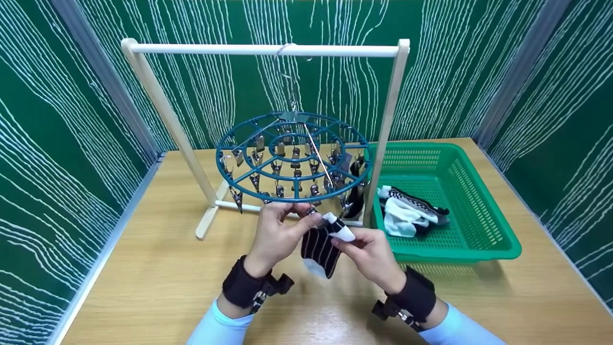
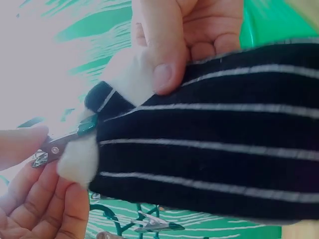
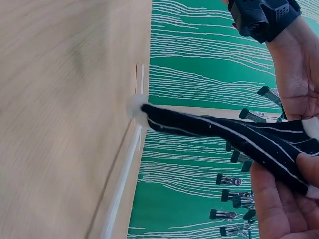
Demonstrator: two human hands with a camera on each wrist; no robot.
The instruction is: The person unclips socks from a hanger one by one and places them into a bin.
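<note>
A black sock (image 1: 322, 249) with thin pale stripes and white ends hangs below the front of a round clip hanger (image 1: 297, 195). My left hand (image 1: 278, 232) pinches a metal clip (image 2: 70, 137) with green tips between thumb and fingers. In the left wrist view the clip's tips lie over the sock's upper edge, beside a white patch. My right hand (image 1: 376, 258) pinches the sock near that edge, thumb on top of a white part. In the right wrist view the striped sock (image 3: 214, 130) stretches away from the right fingers (image 3: 271, 199) to its white end.
The hanger hangs by a hook from a wooden rack (image 1: 215, 49), several metal clips around its rings. Dark socks (image 1: 355, 199) hang at its right side. A green basket (image 1: 479, 211) stands to the right, holding white and black patterned socks (image 1: 407, 215).
</note>
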